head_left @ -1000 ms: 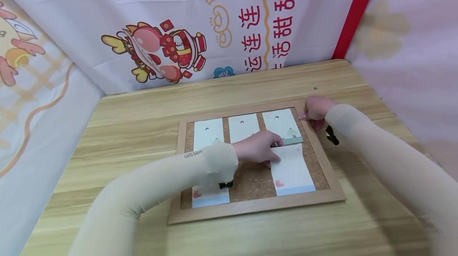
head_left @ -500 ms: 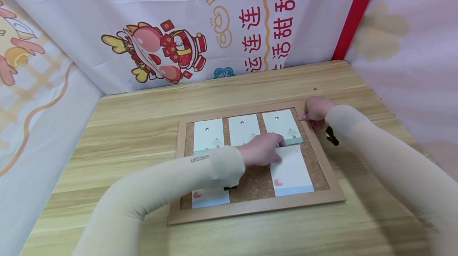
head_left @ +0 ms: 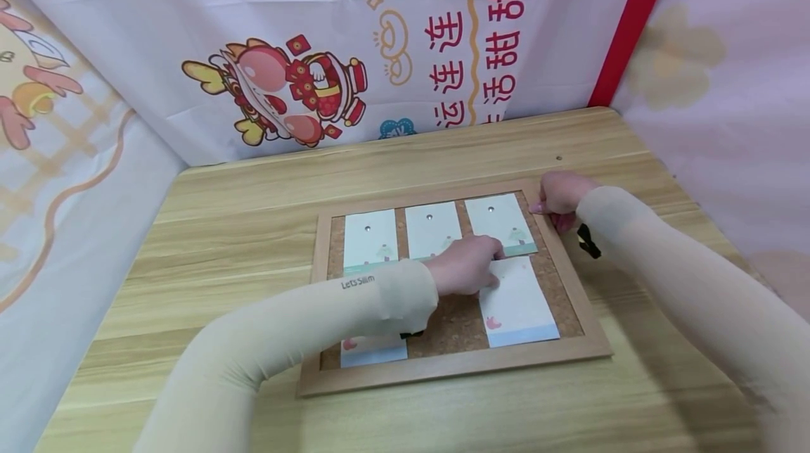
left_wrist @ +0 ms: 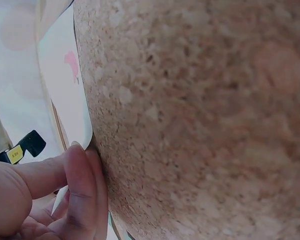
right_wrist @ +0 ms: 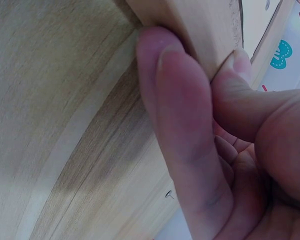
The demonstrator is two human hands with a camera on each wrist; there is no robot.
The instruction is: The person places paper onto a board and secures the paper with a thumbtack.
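Note:
In the head view, my left hand is over the cork board. It pinches the upper left part of a white sheet of paper with a pink print and a blue bottom band. The left wrist view has its thumb and fingers at a corner of that sheet, close against the cork. My right hand grips the board's wooden frame near the upper right corner. In the right wrist view, thumb and fingers clasp the frame's edge from both sides.
Three pale sheets with green bottom bands, including the upper right sheet, run along the board's top, each with a shiny pin. Another blue-banded sheet lies lower left, partly behind my sleeve. The wooden table meets printed cloth behind.
My left hand has shifted slightly right and a little down along the top of the blue-banded sheet, which moved very slightly. The right hand keeps its hold on the frame.

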